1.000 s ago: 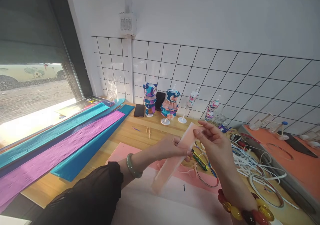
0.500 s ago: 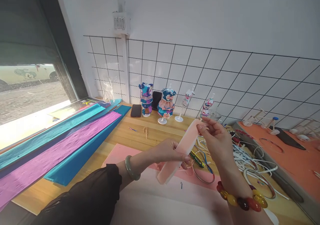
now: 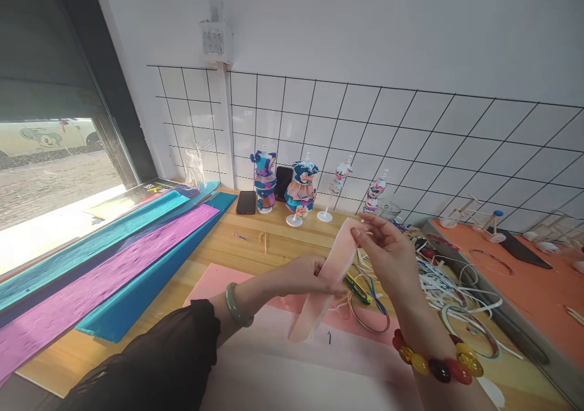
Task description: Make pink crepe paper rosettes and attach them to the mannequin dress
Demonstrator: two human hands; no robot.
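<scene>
A pale pink strip (image 3: pixel 340 254), looking like folded crepe paper, slants between my two hands above the table. My left hand (image 3: pixel 314 277) pinches it near the middle, and its lower end hangs down past the fingers. At the upper end, my right hand (image 3: pixel 385 247) grips the strip's edge between thumb and fingers. Beneath them lie a pink sheet (image 3: pixel 216 280) and a white sheet (image 3: pixel 274 362) with a small blue scrap (image 3: pixel 329 338) on it. A yellow-green cutter knife (image 3: pixel 358 289) lies just behind the strip, beside a round hoop (image 3: pixel 371 323).
Several small dressed mannequins (image 3: pixel 301 186) stand along the gridded wall, near a dark phone (image 3: pixel 246 202). Purple (image 3: pixel 137 271) and blue (image 3: pixel 132 304) paper rolls stretch along the left. Tangled white strips (image 3: pixel 449 292) lie right, beside an orange board (image 3: pixel 533 277) bearing wooden wheeled models (image 3: pixel 474 219).
Both hands keep hold of the pink strip and have barely moved. The whole view has shifted slightly, so most things sit a little further left.
</scene>
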